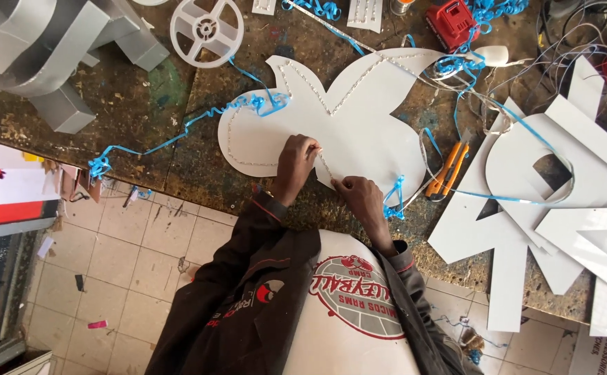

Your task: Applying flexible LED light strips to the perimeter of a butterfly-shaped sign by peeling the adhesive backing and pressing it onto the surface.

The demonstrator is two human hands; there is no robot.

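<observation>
panel: smooth white cutout sheet (345,132), lobed outline, flat on the scuffed workbench (143,104)
left hand (295,165): fingers pinched on thin strip (323,165)
right hand (359,196): pinching the same strip

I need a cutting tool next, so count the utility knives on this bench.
1. An orange utility knife lies on the workbench, just right of the white cutout panel and beyond the right hand. Others may be hidden under the white offcuts.

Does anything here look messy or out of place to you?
Yes. Curly blue strips trail loose across the bench and over its edge, and bits of litter lie on the tiled floor. White cut-outs are piled askew at one end. The white panel under both hands looks intact.
</observation>
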